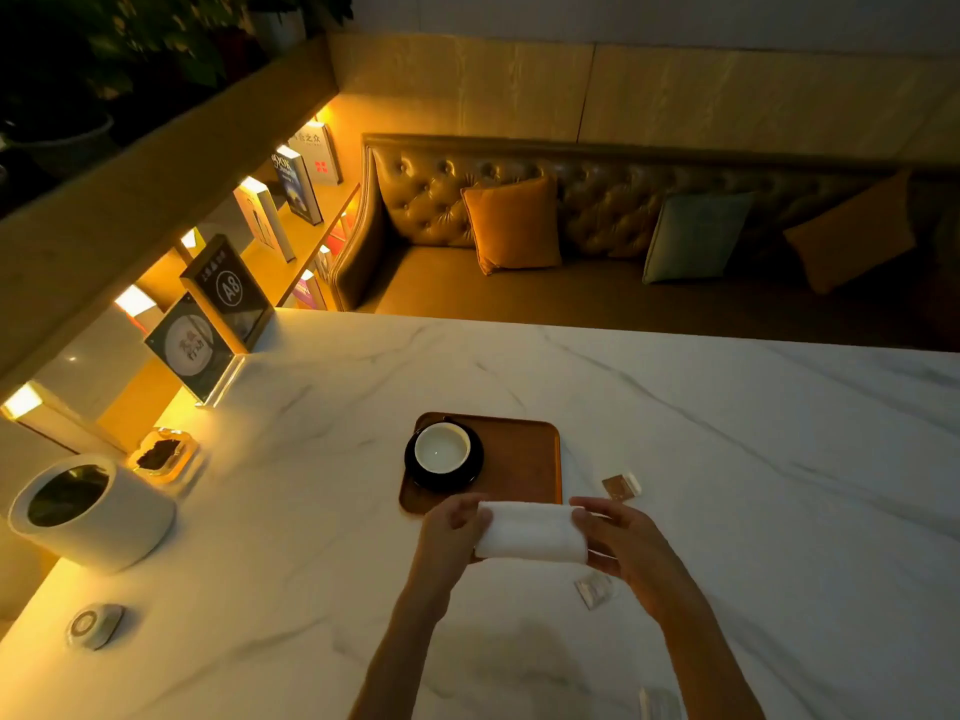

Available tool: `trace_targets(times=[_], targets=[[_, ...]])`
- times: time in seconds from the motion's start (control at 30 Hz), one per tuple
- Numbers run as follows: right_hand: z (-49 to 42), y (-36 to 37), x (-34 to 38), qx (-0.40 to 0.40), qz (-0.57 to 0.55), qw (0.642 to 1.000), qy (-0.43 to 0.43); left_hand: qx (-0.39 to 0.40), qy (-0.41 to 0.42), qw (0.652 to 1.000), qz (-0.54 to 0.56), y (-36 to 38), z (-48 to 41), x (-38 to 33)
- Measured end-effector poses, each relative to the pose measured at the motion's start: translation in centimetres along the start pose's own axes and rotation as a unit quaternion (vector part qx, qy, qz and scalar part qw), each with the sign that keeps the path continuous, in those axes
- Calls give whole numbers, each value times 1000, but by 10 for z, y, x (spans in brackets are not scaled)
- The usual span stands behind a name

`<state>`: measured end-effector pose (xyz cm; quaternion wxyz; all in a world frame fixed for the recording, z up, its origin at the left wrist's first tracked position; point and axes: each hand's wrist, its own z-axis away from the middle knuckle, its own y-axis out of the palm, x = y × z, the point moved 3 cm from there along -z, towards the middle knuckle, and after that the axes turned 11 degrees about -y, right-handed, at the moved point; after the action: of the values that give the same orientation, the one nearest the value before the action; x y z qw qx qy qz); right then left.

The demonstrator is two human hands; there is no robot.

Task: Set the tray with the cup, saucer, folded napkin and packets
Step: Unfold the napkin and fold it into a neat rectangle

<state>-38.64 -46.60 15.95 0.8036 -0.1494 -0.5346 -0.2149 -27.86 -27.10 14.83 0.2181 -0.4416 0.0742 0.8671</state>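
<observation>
Far to the left of the tray (519,459), a white round container (91,511) stands on the marble tabletop (727,459). A small round disc (96,625) lies nearer the viewer than it. A glass dish (163,456) with something dark in it sits between the container and the tray. Beyond the dish, still left of the tray, two upright sign stands (228,291) lean at the tabletop's far left corner.

On the tray's left part a black saucer (447,483) carries a white cup (442,449), which is upright. The right part of the tray is bare wood.

At the tray's near edge the left hand (454,527) grips the left end of a white folded napkin (530,532), its fingers (467,514) curled over the top edge. The napkin stretches across and hides the tray's near edge. Whether it touches the tray cannot be told. The right hand (618,543) holds the napkin's right end, its fingers (587,517) bent round the cloth.

Just right of the tray's near right corner lies a brown and white packet (621,485), off the tray. A clear packet (595,589) lies on the tabletop nearer the viewer than the tray, partly under the right hand. Another packet (660,704) lies well short of the tray at the bottom edge of the view.
</observation>
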Motion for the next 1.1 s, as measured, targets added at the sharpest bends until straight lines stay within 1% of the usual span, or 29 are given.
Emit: trace_targets(times=[0.13, 0.23, 0.43, 0.6, 0.8, 0.93, 1.0, 1.03, 1.07, 1.1], targets=[[-36, 8, -24, -9, 33, 999, 34, -29, -50, 998, -27, 9, -43, 18], [-68, 14, -37, -12, 50, 997, 56, -35, -97, 994, -27, 16, -75, 24], [-135, 18, -61, -44, -19, 990, 134, -20, -141, 989, -39, 27, -137, 20], [-178, 17, -91, -82, -30, 980, 176, -8, -182, 981, -63, 37, -187, 31], [-203, 13, -120, -91, -40, 971, 218, -18, -206, 973, -101, 45, -218, 45], [-209, 7, -130, -86, -61, 971, 215, -43, -207, 971, -108, 45, -224, 52], [-211, 4, -129, -98, -64, 971, 207, -61, -205, 971, -104, 43, -225, 54], [-210, 3, -129, -108, -46, 974, 192, -74, -203, 971, -106, 42, -225, 54], [-209, 1, -128, -113, 1, 980, 162, -88, -196, 971, -109, 42, -223, 54], [-206, -2, -128, -117, 79, 983, 117, -100, -181, 972, -115, 42, -221, 53]])
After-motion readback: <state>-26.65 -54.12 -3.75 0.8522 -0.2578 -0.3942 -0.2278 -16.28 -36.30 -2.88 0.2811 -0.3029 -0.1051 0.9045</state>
